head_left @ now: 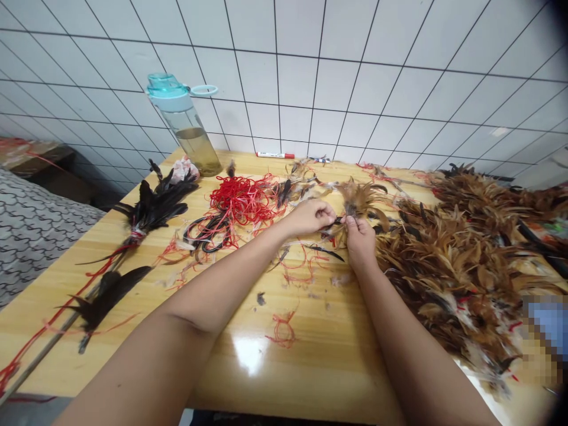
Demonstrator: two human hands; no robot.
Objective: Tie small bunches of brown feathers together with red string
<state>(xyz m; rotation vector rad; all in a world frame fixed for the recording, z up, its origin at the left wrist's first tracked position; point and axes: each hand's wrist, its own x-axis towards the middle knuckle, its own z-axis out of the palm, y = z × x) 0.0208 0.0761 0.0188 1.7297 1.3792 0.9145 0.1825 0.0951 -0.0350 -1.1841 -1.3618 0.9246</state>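
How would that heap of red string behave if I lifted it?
The red string would probably flop, since its thin strands curl loosely. It may snag on itself, as many loops cross. Such fine strands are likely light.

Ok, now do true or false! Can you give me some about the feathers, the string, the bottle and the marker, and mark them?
1. The right hand holds a small bunch of brown feathers. True.
2. The bottle is full to the top. False: the bottle has liquid only in its lower part.
3. A tangle of red string lies on the table. True.
4. The big pile of brown feathers is beside the left arm. False: it is beside the right arm.
5. The white-and-red marker is in the left hand. False: the marker lies on the table, near the wall.
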